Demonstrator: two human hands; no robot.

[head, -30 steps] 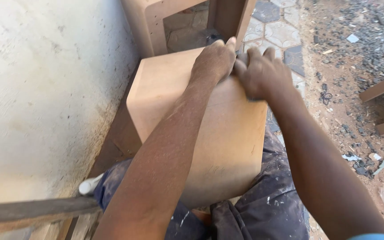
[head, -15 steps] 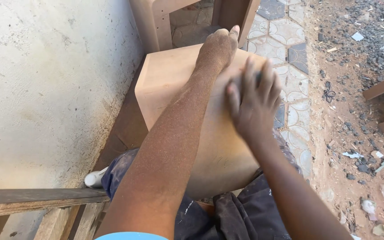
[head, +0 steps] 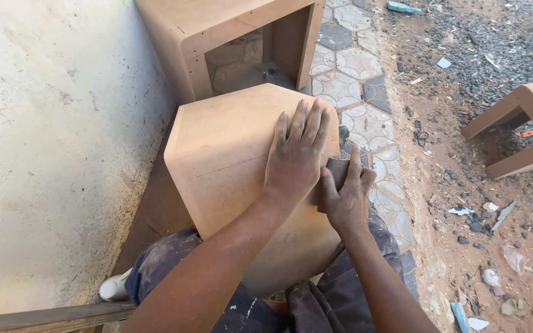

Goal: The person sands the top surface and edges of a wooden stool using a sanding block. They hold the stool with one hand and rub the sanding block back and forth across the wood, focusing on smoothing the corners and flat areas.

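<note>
Left hand [head: 296, 161] lies flat, fingers released, on one fibreboard box [head: 229, 154]; right hand [head: 347, 196] grasps one sanding pad [head: 337, 170].

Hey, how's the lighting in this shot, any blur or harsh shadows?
Head view: even daylight, no glare; sharp on the left hand, right hand and wooden box; soft shadow beneath the stool; the white wall looks bright.

No packages, labels, signs or screens show anywhere in view.
</note>
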